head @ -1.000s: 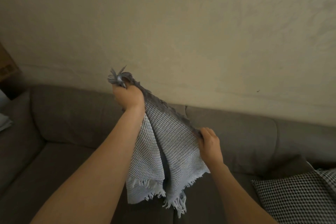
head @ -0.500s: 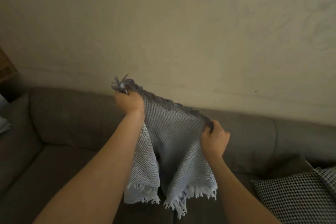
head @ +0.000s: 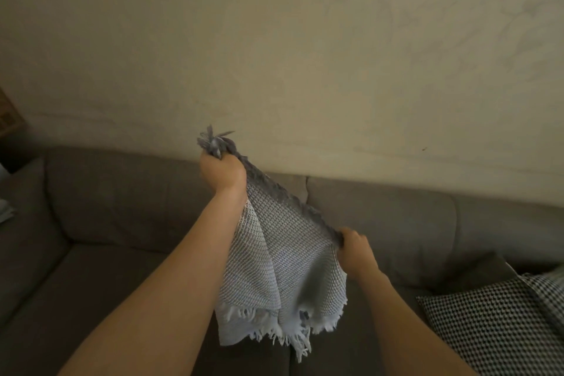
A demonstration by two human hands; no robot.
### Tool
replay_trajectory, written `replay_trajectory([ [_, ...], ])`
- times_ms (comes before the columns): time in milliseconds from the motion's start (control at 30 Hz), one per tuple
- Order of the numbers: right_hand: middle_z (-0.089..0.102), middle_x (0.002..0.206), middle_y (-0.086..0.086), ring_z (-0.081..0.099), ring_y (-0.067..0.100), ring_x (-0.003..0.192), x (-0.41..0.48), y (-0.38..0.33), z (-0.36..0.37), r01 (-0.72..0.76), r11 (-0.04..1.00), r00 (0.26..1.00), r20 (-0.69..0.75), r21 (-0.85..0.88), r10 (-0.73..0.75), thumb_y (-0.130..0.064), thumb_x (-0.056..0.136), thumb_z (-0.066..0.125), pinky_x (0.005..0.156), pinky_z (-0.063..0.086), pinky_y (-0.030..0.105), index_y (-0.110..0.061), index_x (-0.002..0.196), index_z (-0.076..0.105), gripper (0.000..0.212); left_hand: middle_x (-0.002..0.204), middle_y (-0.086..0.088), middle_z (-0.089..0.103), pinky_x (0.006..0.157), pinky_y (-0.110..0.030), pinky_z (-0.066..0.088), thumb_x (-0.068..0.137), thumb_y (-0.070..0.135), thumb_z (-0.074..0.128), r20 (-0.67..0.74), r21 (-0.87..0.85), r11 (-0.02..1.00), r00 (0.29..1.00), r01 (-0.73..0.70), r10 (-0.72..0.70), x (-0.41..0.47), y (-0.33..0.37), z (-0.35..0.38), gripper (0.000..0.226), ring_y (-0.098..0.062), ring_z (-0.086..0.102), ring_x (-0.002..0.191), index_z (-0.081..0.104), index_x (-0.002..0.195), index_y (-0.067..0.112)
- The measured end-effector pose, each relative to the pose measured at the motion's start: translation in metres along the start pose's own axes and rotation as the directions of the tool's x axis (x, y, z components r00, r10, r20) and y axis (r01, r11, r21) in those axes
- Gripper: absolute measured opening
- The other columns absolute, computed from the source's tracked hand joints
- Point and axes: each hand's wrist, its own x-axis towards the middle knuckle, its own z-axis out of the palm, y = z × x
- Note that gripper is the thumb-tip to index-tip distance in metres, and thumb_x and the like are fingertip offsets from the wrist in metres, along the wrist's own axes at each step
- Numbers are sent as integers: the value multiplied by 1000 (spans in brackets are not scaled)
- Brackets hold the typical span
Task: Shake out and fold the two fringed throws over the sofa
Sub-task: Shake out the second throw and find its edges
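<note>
I see the left hand (head: 222, 172) fisted around one top corner of the pale blue waffle-weave fringed throw (head: 279, 278), the right hand (head: 355, 252) gripping the other, lower. The throw hangs folded above the grey fabric sofa (head: 122, 207); a black-and-white checked cushion (head: 494, 327) lies at its right end.

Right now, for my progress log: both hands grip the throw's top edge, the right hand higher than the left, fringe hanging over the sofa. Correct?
Not quite: the head view shows the left hand higher than the right hand. The rest holds: both grip the top edge of the throw, fringe hanging over the sofa.
</note>
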Motion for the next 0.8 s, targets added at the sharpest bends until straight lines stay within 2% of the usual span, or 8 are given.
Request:
replay_trajectory([
  [133,68,104,11,62,38,97,-6,-1,1,-21,997,999,27,-77,23,-12,94,47,70,44,39,-15,106,58,17,103,-5,66,84,-32,50,103,1,48,-38,-39,999,999,-19,17,-1,4,-3,22,-24,66,99,66,113,7],
  [233,64,93,13,61,37,86,-11,-6,0,-33,994,995,88,-106,43,-9,93,45,66,48,41,-15,85,51,11,106,-4,68,89,-34,54,102,2,49,-49,-70,997,998,-31,28,-6,8,-3,27,-25,68,103,68,120,7],
  [333,57,74,6,59,34,72,-15,0,1,-77,994,989,119,-75,85,-13,88,53,62,50,41,-20,66,45,25,118,-10,72,97,-37,55,102,4,49,-72,-80,995,996,-54,48,-8,14,-7,30,-26,69,110,67,127,6],
  [467,58,87,7,54,31,82,-16,-2,-8,-180,981,976,135,70,169,-17,97,48,76,45,37,-18,85,54,13,125,-13,72,101,-38,56,105,7,50,-102,-74,994,992,-80,72,-6,19,-14,31,-27,69,115,64,132,5],
  [533,59,93,12,53,32,83,-12,-12,-18,-211,951,976,100,225,193,-9,100,44,75,41,34,-8,95,59,16,126,-14,72,101,-41,56,106,13,52,-95,-21,996,992,-82,80,-4,17,-18,29,-29,69,117,65,131,4],
  [633,62,93,15,56,31,84,-5,-36,-44,-208,901,973,-13,381,230,-9,102,43,71,38,31,3,102,64,24,119,-19,73,88,-38,55,105,15,55,-31,150,985,995,-88,94,-4,7,-26,26,-35,70,112,69,120,-1],
  [700,59,77,10,52,26,68,-6,-57,-63,-158,883,971,-94,442,221,-11,101,44,60,35,33,3,89,63,27,118,-22,72,83,-40,53,105,19,57,22,274,959,998,-69,65,-4,-4,-33,28,-40,69,110,70,120,-2],
  [800,53,63,8,45,21,56,-11,-86,-81,-52,812,926,-276,582,257,-12,98,46,55,34,35,1,75,55,28,116,-26,73,91,-48,58,102,24,63,108,375,927,993,-3,-41,-6,-28,-41,31,-43,69,109,72,116,-2],
])
